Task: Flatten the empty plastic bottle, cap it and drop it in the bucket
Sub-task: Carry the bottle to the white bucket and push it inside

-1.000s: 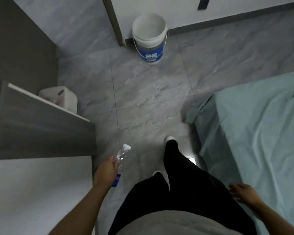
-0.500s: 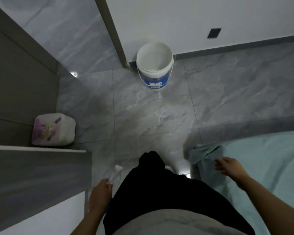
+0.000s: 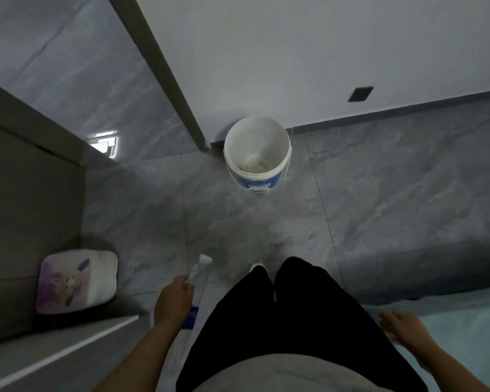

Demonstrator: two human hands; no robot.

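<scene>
A: Where is the bottle (image 3: 198, 281) seen?

B: Low in the frame, left of centre. It is gripped by the left hand (image 3: 172, 302), fingers closed round its flattened body, white cap (image 3: 205, 260) pointing up the frame.

A: And the bucket (image 3: 257, 154)?

B: It is found at upper centre, on the floor (image 3: 379, 193) by the wall, well apart from the bottle.

A: The right hand (image 3: 405, 329)?

B: At lower right, nothing is held; the fingers are loosely spread.

The left hand (image 3: 174, 302) is closed in a grip, forearm angled forward. The right hand (image 3: 405, 331) hangs empty, fingers loosely spread.
</scene>
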